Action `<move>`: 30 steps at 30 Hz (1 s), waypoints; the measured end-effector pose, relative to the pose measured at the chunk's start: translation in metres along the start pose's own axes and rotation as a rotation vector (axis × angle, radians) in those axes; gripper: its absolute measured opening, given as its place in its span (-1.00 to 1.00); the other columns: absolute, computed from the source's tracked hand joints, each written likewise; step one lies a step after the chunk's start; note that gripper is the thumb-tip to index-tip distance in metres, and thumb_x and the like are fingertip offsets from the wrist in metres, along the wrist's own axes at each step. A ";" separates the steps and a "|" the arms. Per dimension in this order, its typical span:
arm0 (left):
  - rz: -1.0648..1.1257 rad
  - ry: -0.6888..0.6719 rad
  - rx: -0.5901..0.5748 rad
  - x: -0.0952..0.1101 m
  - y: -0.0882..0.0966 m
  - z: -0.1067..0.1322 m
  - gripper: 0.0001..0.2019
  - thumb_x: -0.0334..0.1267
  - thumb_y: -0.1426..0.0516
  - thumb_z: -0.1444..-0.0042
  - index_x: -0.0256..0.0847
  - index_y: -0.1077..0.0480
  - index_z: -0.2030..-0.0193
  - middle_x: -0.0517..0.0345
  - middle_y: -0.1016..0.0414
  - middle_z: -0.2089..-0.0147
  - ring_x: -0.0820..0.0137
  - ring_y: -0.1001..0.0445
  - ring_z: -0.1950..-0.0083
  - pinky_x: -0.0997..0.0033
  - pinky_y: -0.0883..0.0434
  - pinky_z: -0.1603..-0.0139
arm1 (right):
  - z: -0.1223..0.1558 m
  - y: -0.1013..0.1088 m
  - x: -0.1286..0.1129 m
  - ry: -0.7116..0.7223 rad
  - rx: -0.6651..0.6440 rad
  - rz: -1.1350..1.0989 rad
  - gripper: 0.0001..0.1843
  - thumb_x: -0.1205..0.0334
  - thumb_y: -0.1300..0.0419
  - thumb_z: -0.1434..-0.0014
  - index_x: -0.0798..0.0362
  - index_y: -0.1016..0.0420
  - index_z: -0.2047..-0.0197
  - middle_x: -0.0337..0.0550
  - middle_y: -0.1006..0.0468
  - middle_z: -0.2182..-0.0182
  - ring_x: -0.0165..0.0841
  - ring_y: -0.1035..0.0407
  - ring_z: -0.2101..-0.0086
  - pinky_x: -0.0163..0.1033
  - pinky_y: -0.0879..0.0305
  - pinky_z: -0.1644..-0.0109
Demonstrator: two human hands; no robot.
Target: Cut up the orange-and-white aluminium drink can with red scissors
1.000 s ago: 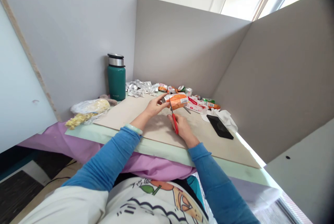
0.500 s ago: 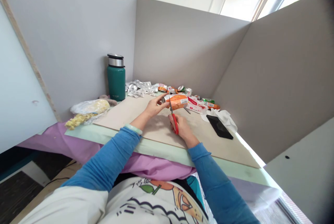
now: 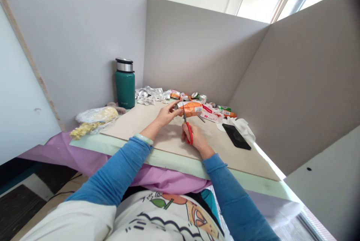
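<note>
Currently, grey partitions wall in a work table, its pale green cover topped by a large tan board. A teal insulated bottle stands upright at the back left, beside crumpled silvery scraps. On the right, a black smartphone lies flat next to white tissue.

At the centre, a person in blue sleeves holds an orange-and-white drink can on its side, seemingly just above the board. The left hand grips the can's left end between thumb and fingers; the right hand is curled around the handles of red-handled scissors, blades pointing away from the body and crossing the can's near side, close to that left end.

Over the last second, the can and left hand have barely moved. The small change is in the scissors: more of the red finger loop shows now, as if the handles have spread or twisted slightly. To me that suggests cutting in its early stage, since the can keeps its round shape. From here I cannot tell whether the metal is pierced.
</note>
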State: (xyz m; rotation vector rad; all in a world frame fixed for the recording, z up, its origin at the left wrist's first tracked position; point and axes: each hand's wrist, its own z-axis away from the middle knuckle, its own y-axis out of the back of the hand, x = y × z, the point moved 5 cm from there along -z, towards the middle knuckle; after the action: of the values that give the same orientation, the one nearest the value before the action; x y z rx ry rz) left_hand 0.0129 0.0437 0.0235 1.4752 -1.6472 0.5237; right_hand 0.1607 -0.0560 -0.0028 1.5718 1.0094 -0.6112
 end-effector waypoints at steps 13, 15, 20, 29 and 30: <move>-0.034 -0.067 0.063 0.006 0.002 0.001 -0.33 0.02 -0.26 -0.14 -0.20 -0.41 -0.36 0.11 -0.54 0.18 0.44 -0.43 0.25 0.45 -0.43 0.21 | 0.000 -0.001 -0.001 0.004 -0.001 0.018 -0.50 -0.21 0.02 -0.41 -0.02 -0.34 0.39 -0.16 -0.62 0.46 -0.39 -0.36 0.57 -0.28 -0.33 0.42; -0.038 -0.071 0.066 0.004 0.002 0.001 -0.34 0.03 -0.26 -0.15 -0.20 -0.42 -0.35 0.12 -0.54 0.19 0.44 -0.43 0.25 0.46 -0.42 0.22 | 0.000 -0.001 0.000 0.015 -0.002 0.002 -0.51 -0.21 0.01 -0.40 -0.02 -0.35 0.38 -0.15 -0.64 0.44 -0.39 -0.35 0.57 -0.28 -0.33 0.43; -0.054 -0.063 0.072 0.001 0.003 0.000 -0.35 0.07 -0.25 -0.16 -0.20 -0.43 -0.34 0.14 -0.52 0.22 0.45 -0.40 0.28 0.49 -0.40 0.28 | 0.000 -0.002 0.000 0.016 -0.009 0.001 -0.53 -0.21 0.01 -0.41 -0.02 -0.35 0.34 -0.16 -0.66 0.43 -0.39 -0.34 0.58 -0.27 -0.33 0.42; -0.128 -0.113 0.123 0.012 0.005 0.003 -0.39 -0.02 -0.27 -0.14 -0.20 -0.46 -0.31 0.10 -0.58 0.12 0.48 -0.42 0.30 0.51 -0.42 0.27 | -0.002 -0.003 0.003 -0.005 -0.014 -0.024 -0.53 -0.20 0.00 -0.41 0.00 -0.38 0.33 -0.15 -0.66 0.41 -0.41 -0.35 0.58 -0.29 -0.30 0.46; -0.137 -0.117 0.125 0.013 0.005 0.004 -0.40 -0.03 -0.27 -0.15 -0.20 -0.46 -0.31 0.09 -0.58 0.11 0.48 -0.42 0.29 0.51 -0.42 0.27 | -0.002 -0.003 0.003 -0.003 -0.010 -0.022 -0.53 -0.19 0.00 -0.41 -0.01 -0.38 0.33 -0.14 -0.66 0.41 -0.40 -0.35 0.58 -0.28 -0.30 0.47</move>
State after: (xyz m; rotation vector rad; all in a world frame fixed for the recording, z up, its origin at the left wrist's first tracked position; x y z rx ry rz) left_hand 0.0080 0.0342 0.0329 1.7263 -1.6123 0.4794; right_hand 0.1597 -0.0528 -0.0065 1.5522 1.0272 -0.6232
